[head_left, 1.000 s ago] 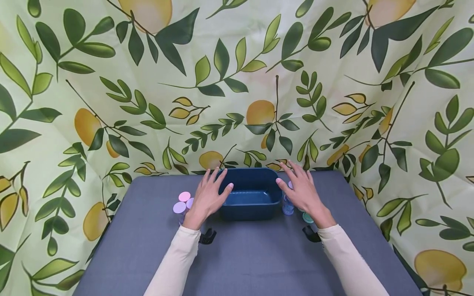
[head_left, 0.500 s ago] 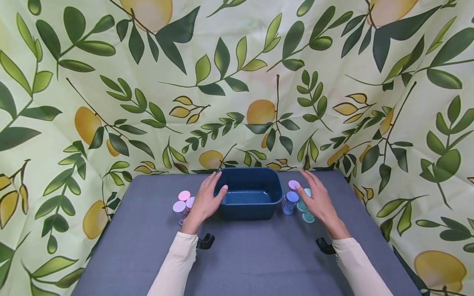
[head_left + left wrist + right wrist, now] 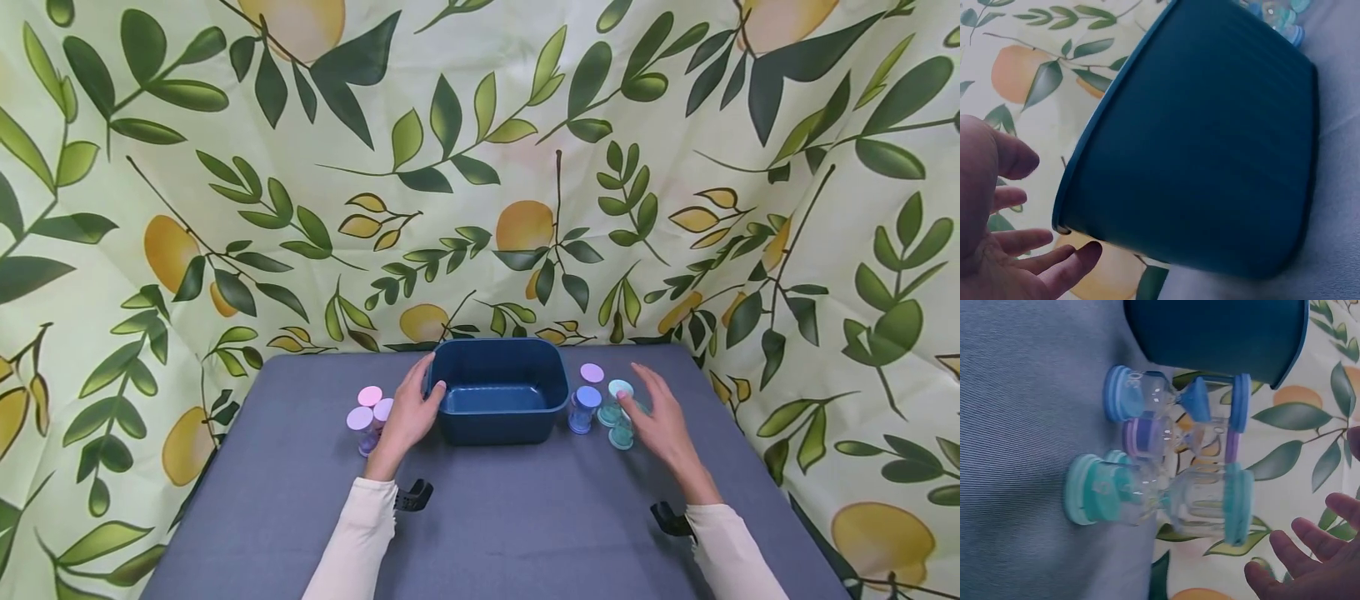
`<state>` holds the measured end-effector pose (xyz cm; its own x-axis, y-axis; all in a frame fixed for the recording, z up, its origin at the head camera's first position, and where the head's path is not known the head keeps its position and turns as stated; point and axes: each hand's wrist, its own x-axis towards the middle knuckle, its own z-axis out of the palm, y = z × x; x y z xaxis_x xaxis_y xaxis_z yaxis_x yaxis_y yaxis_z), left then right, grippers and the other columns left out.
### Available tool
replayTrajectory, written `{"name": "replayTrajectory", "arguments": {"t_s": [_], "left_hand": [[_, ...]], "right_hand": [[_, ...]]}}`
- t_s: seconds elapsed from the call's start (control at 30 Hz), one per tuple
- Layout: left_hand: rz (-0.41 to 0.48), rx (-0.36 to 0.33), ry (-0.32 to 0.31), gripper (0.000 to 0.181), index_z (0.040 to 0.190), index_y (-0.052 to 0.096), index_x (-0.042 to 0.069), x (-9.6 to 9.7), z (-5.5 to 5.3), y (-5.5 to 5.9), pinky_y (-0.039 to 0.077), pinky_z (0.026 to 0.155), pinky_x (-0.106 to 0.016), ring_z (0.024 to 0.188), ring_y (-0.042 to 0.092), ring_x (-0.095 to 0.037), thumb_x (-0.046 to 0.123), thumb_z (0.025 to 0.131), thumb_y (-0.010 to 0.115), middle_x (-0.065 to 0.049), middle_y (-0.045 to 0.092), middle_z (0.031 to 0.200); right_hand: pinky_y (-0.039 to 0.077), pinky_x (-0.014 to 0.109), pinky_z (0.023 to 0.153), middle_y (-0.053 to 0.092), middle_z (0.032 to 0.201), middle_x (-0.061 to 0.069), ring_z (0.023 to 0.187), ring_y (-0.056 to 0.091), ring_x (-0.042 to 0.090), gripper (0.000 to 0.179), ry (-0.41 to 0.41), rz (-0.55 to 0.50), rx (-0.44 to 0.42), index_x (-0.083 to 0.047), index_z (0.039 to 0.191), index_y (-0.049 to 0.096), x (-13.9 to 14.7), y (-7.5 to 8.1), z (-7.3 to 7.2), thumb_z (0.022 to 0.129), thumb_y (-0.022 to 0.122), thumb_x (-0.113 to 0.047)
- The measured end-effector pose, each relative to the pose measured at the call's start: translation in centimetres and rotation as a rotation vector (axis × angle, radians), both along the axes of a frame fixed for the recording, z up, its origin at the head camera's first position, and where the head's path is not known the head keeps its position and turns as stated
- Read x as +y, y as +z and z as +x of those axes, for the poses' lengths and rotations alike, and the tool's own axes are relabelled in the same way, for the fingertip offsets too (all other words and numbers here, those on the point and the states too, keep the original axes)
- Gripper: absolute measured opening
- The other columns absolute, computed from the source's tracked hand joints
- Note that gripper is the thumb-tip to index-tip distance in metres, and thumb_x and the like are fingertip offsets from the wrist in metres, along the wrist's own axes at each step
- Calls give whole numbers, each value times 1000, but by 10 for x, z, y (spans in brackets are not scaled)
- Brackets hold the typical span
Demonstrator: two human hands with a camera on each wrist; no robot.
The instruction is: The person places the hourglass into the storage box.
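Note:
A dark blue plastic bin (image 3: 497, 430) stands at the back middle of the table. My left hand (image 3: 408, 417) is at its left end, fingers spread loosely and fingertips close to the rim in the left wrist view. Right of the bin stand several sand timers: a blue one (image 3: 1196, 403), a purple one (image 3: 1146, 436) and teal ones, the foremost a teal sand timer (image 3: 1099, 490) standing upright. My right hand (image 3: 666, 429) hovers just right of the teal timers, fingers extended and holding nothing. In the right wrist view its fingers (image 3: 1294, 553) are apart from the timer tops.
Left of the bin, behind my left hand, is a group of timers with a pink top (image 3: 370, 396) and a purple top (image 3: 360, 418). A grey cloth covers the table (image 3: 517, 525). Leaf-and-fruit patterned fabric (image 3: 450, 208) hangs behind and on both sides.
My right hand has moved right and back from the bin's right end, past the timers, uncovering them. The left hand has shifted slightly left and down. Bin and timers stay put.

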<state>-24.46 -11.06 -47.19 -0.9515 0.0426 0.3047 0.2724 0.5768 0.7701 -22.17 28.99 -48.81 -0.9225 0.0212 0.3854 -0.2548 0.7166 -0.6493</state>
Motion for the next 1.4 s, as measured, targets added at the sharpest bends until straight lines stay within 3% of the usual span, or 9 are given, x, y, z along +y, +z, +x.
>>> {"name": "replayTrajectory", "arguments": {"t_s": [0.27,0.5,0.73,0.93,1.07,1.4], "left_hand": [[156,-54,15,51,144,46,8,-3,-1,-7,48,101,-54,132,52,-37,9,94,58,-19,49,146],[250,-100,78,54,141,50,9,-5,-3,-14,51,99,-50,124,58,-33,1,88,60,-18,58,137],[356,-176,131,54,137,54,8,-5,-6,-14,54,95,-46,116,60,-32,0,85,60,-17,63,129],[448,-232,138,56,137,55,8,-6,-7,-11,58,85,-33,117,60,-31,-2,83,61,-18,63,129],[461,-247,138,55,137,56,5,-6,-8,-11,55,83,-27,117,59,-31,-2,82,61,-18,63,129],[526,-304,134,50,135,58,3,-4,-10,-12,56,83,-25,116,60,-29,-2,85,60,-24,61,130]], "right_hand": [[38,62,105,40,147,30,133,42,48,66,-48,-92,-120,-3,150,35,7,-16,9,97,61,-31],[40,57,107,41,149,26,135,43,44,72,-88,-207,-211,-4,151,33,9,-27,12,94,66,-33],[42,54,107,44,148,24,134,44,41,71,-121,-219,-262,-4,150,34,8,-32,12,93,67,-29],[42,51,108,44,148,25,135,44,41,70,-132,-250,-309,-2,149,36,10,-34,10,92,68,-26],[42,52,108,43,148,26,134,44,41,68,-143,-248,-329,-1,147,39,11,-35,9,91,70,-25],[46,55,102,50,141,27,128,50,44,60,-181,-210,-317,-2,140,48,12,-38,10,90,71,-26]]}}
